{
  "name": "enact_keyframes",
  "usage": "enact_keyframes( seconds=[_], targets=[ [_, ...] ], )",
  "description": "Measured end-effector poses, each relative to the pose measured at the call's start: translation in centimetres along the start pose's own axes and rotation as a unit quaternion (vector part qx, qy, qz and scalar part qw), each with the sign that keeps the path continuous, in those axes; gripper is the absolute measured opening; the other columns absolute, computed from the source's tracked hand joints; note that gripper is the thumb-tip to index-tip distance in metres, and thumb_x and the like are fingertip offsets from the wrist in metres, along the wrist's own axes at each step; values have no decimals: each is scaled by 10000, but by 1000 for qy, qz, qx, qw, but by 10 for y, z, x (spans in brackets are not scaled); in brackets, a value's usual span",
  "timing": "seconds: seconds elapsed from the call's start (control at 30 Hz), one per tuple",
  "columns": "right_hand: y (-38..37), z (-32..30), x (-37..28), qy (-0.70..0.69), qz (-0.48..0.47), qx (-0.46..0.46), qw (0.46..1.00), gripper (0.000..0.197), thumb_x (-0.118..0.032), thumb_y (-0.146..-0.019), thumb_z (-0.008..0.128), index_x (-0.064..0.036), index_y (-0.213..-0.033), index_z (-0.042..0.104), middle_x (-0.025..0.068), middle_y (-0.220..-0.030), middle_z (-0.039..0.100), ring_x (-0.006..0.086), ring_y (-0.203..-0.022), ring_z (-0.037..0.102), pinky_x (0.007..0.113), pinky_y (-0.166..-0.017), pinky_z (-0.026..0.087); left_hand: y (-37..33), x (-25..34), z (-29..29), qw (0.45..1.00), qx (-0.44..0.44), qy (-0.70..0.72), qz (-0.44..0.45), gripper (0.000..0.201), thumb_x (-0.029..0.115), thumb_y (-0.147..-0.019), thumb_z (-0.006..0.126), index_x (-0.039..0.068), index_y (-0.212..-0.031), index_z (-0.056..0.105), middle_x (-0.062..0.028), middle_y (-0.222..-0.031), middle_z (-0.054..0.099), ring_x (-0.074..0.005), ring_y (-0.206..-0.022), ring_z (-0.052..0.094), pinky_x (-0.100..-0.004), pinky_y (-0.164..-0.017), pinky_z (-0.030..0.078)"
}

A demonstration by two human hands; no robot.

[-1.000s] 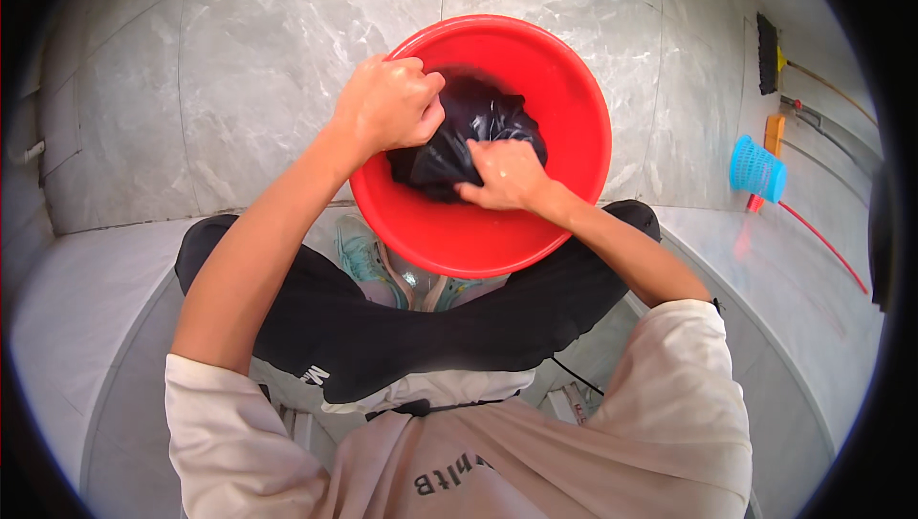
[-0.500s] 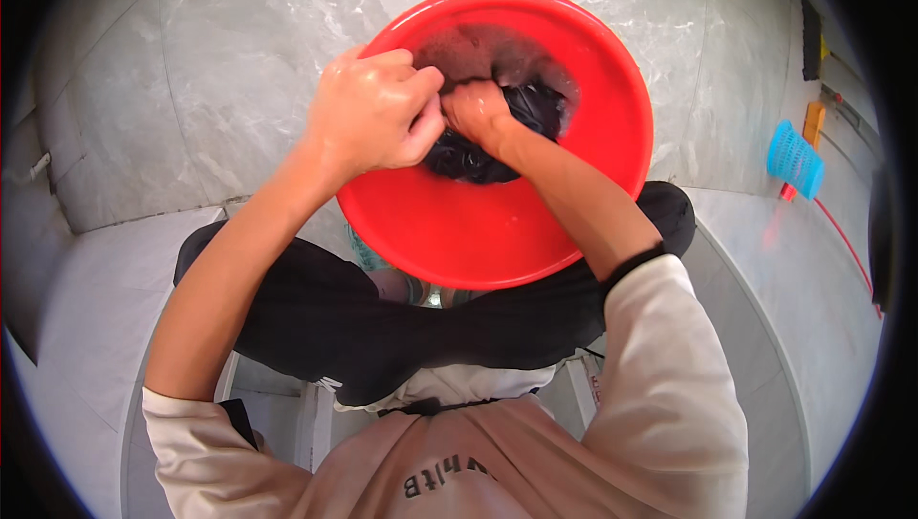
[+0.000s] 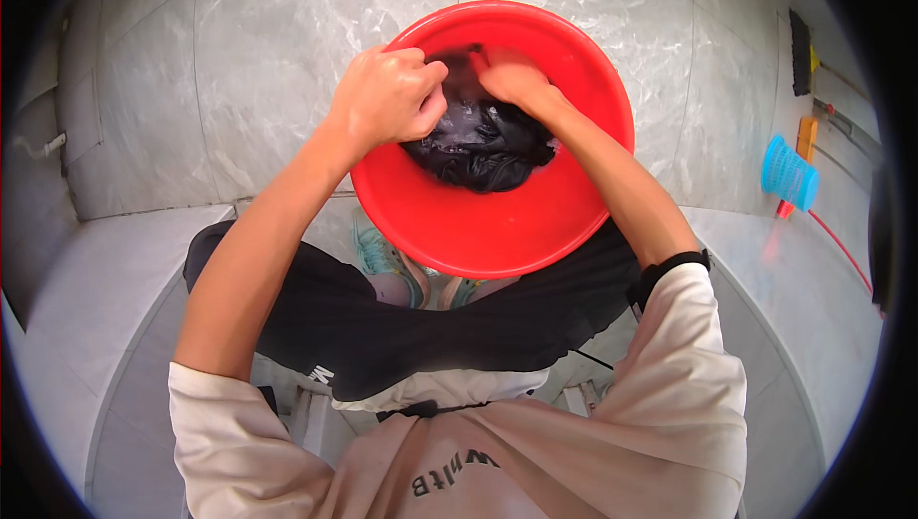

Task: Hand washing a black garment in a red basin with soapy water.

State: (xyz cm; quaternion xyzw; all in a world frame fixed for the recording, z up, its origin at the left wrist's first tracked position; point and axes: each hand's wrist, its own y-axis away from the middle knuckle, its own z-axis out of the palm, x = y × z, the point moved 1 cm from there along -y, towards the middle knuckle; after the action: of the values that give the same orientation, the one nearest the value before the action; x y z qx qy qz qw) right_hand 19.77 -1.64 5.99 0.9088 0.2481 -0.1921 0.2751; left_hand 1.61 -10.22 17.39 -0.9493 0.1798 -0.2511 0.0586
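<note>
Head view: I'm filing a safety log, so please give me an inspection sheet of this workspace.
Surface: grey marbled tile floor, glossy in places.
Job's things: red basin with dark, wet-looking cloth inside.
Clutter: blue perforated basket off to the right.
Hands: left hand fisted over the basin's left rim, any hold hidden; right hand inside the basin, blurred, grip unclear.
Cables: thin black line near the person's right leg, possibly a cord.
Surroundings: teal shoes near the basin; black brush head at far right.

Dark wet cloth in a red basin
On my feed, the cloth lies bunched (glossy, creased) inside the round basin.
</note>
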Motion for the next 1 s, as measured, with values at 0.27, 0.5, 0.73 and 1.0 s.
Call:
enact_keyframes(
  seconds=[0.27, 0.5, 0.73, 1.0],
  targets=[
    [35, -7, -26, 46, 130, 78, 987, 357, -308, -902, 505, 7, -1012, 633, 287, -1030, 637, 412, -993, 629, 524, -853, 516, 3, -1, 2, 999, 42, 20, 13, 50, 96, -677, 631, 73, -671, 587, -61, -581, 491, -284, -536, 538, -389, -495, 444],
    [-33, 61, 82, -132, 71, -57, 987, 383, -296, -967, 450, -50, -1210, 615, 176, -1182, 647, 309, -1090, 608, 425, -946, 469, 3, 2, 4, 999, 26, 21, 12, 45, 84, -654, 627, 68, -659, 584, -57, -569, 477, -278, -523, 527, -382, -482, 434],
    [-67, 97, 115, -361, 36, -135, 922, 374, -290, -960, 481, -62, -1223, 617, 123, -1223, 637, 235, -1120, 593, 391, -951, 458, -2, 8, 3, 1000, 14, 9, -7, 83, 153, -677, 616, 95, -626, 585, -67, -562, 531, -276, -558, 580, -393, -534, 463],
    [-43, 42, 59, -183, 25, -176, 967, 371, -288, -959, 489, -57, -1215, 627, 104, -1226, 635, 231, -1121, 595, 371, -943, 462, 1, 1, 3, 999, 0, -17, -28, 110, 184, -683, 606, 89, -631, 597, -81, -590, 572, -290, -580, 604, -416, -551, 478]
  ],
)
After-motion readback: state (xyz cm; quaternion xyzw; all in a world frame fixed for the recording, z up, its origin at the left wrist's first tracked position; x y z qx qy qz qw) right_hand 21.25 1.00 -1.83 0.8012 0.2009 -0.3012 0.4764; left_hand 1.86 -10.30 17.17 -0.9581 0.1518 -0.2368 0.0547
